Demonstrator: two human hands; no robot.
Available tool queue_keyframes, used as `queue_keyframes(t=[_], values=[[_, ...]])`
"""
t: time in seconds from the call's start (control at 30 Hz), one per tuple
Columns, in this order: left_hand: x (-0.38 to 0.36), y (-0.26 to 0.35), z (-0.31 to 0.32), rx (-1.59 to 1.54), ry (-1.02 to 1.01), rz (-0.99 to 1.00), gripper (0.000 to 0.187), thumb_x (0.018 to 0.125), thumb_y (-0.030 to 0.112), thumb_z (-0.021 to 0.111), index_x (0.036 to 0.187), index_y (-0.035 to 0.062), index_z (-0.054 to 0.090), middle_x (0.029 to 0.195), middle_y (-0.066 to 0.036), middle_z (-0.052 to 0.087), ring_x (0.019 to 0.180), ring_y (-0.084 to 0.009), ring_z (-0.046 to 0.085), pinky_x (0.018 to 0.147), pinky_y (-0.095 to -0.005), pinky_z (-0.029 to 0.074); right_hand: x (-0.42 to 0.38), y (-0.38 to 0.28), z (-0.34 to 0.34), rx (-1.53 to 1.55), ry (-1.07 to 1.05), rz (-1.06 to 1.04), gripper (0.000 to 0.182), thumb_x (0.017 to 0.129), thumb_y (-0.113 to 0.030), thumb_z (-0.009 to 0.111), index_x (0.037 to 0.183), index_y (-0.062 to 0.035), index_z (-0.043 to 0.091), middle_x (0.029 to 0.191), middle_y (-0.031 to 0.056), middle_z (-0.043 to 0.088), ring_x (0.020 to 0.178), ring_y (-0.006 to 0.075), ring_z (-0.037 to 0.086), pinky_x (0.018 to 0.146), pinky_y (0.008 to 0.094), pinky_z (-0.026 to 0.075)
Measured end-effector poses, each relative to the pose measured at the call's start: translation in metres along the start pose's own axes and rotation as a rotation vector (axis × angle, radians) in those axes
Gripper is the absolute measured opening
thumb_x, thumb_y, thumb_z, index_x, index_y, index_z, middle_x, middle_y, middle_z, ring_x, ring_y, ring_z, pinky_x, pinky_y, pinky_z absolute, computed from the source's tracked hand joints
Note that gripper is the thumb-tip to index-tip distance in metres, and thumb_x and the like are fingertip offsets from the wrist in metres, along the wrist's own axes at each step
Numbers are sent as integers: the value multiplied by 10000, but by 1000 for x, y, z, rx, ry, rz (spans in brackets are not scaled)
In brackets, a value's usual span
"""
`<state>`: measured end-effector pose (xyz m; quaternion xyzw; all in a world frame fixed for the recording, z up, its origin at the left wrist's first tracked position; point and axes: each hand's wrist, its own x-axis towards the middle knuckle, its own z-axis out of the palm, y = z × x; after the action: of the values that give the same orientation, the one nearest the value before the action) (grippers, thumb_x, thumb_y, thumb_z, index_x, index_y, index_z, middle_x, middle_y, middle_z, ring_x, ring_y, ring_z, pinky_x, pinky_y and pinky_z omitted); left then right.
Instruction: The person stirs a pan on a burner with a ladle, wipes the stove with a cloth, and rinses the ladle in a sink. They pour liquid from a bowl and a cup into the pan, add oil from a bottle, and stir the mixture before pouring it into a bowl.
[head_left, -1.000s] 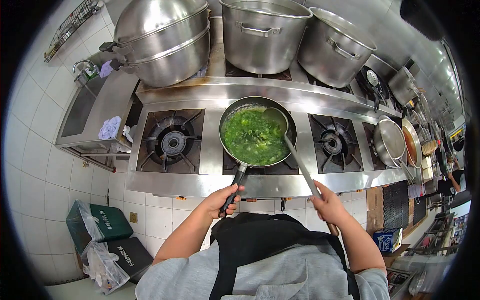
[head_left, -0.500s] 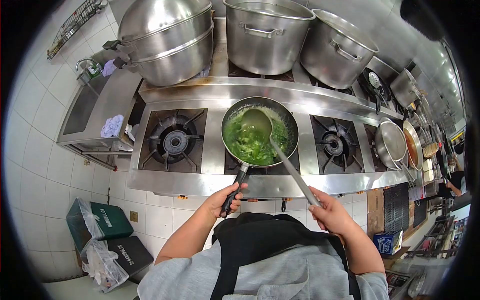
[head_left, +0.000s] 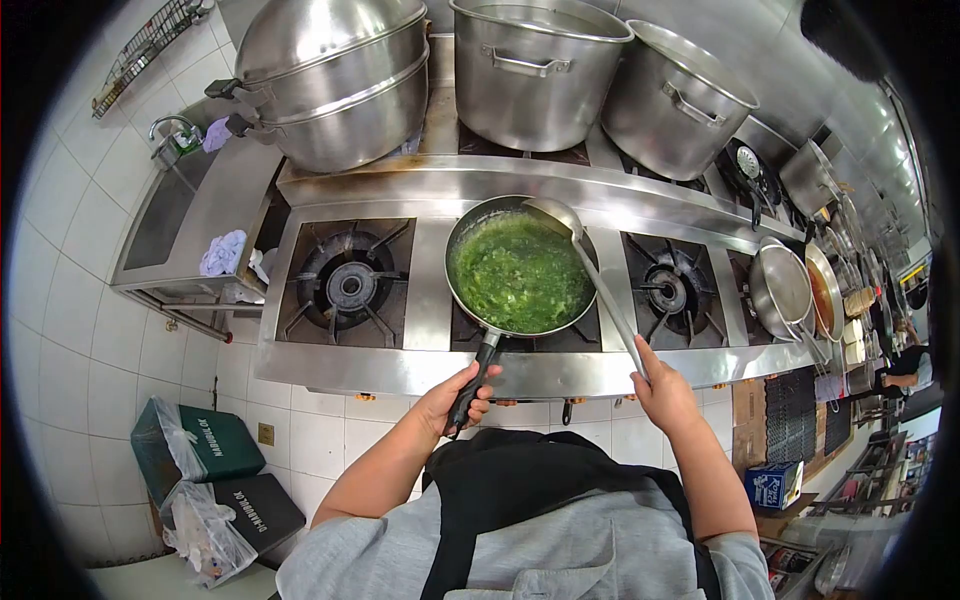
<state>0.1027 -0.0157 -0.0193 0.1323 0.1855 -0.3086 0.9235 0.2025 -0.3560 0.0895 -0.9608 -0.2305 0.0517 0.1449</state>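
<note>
A frying pan (head_left: pixel 457 282) full of bubbling green leafy food (head_left: pixel 520 275) rests on the middle burner of the stove. My left hand (head_left: pixel 455 398) is closed around its black handle (head_left: pixel 475 380), near the stove's front edge. In my right hand (head_left: pixel 665 388) is the long handle of a metal ladle (head_left: pixel 553 212). The ladle's bowl is at the far right rim of the pan, above the food. Its handle slants down to the right over the stove edge.
Bare burners flank the pan on the left (head_left: pixel 350 285) and right (head_left: pixel 667 287). A steamer (head_left: pixel 340 110) and large pots (head_left: pixel 535 85) stand behind. Metal pans (head_left: pixel 780 280) sit at the right. Bins (head_left: pixel 215 440) are on the left; a person (head_left: pixel 908 370) stands far right.
My right hand has moved up and to the right. The ladle's bowl has gone from the middle of the food to the pan's far right rim. The pan stays nearly still.
</note>
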Motion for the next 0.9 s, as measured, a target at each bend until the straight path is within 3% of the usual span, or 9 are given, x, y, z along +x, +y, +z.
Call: queue_keyframes(t=[0.13, 0.2, 0.3, 0.53, 0.67, 0.73, 0.77, 0.83, 0.9], values=[[2, 1, 1, -23, -55, -4, 396, 974, 391, 484, 1266, 124, 481, 763, -2, 447, 592, -89, 423, 475, -192, 384, 4, 7, 30, 222, -35, 24, 657, 881, -168, 584, 1462, -141, 278, 689, 170, 619, 592, 334, 619, 577, 428, 500], [2, 4, -1, -2, -80, -25, 380, 979, 370, 480, 1268, 123, 482, 770, -3, 445, 584, -86, 415, 475, -188, 378, 6, -22, 29, 699, -287, 325, 643, 907, -140, 565, 1471, -115, 258, 611, 72, 556, 454, 189, 537, 454, 332, 457], [5, 10, -4, 51, -104, -63, 356, 979, 318, 495, 1280, 130, 475, 737, 2, 436, 553, -75, 402, 457, -185, 364, 5, -46, 26, 1093, -405, 376, 605, 927, -110, 540, 1465, -83, 266, 581, 0, 470, 415, 84, 432, 374, 257, 376], [2, 19, 9, 283, 43, -64, 111, 917, 124, 532, 918, 150, 424, 587, 54, 358, 403, -23, 340, 327, -193, 268, -19, -55, 2, 1345, -512, 422, 587, 931, -83, 526, 1463, -86, 279, 668, 25, 493, 402, 90, 416, 359, 241, 349], [-17, 30, 24, 387, 94, -67, 127, 896, 94, 543, 944, 140, 435, 587, 56, 357, 408, -26, 341, 330, -196, 277, -50, -57, -11, 1215, -412, 535, 579, 926, -86, 545, 1458, -123, 320, 677, 17, 501, 462, 69, 439, 410, 235, 372], [-24, 28, 23, 470, 70, -96, 123, 923, 134, 531, 946, 141, 411, 591, 46, 394, 414, -35, 366, 341, -212, 292, -73, -49, -16, 1030, -284, 409, 581, 921, -89, 560, 1455, -172, 348, 688, 3, 499, 537, 54, 460, 479, 230, 396], [-29, 25, 27, 532, 104, -93, 100, 927, 139, 524, 911, 119, 427, 571, 36, 400, 396, -49, 371, 330, -223, 295, -85, -41, -16, 889, -271, 409, 588, 914, -104, 578, 1451, -195, 358, 822, 60, 617, 673, 104, 567, 601, 276, 478], [-30, 16, 40, 644, 139, -95, 148, 894, 129, 540, 786, 98, 444, 509, 18, 374, 360, -81, 356, 313, -236, 283, -109, -29, -4, 731, 35, 124, 615, 910, -141, 588, 1462, -199, 324, 1101, 134, 644, 818, 207, 641, 747, 338, 517], [-31, 5, 49, 565, 213, -124, 103, 876, 97, 534, 813, 125, 457, 528, -6, 391, 350, -99, 339, 291, -248, 256, -129, -25, -27, 748, -130, 279, 634, 908, -178, 587, 1468, -194, 291, 1325, 147, 535, 994, 304, 635, 880, 376, 497]])
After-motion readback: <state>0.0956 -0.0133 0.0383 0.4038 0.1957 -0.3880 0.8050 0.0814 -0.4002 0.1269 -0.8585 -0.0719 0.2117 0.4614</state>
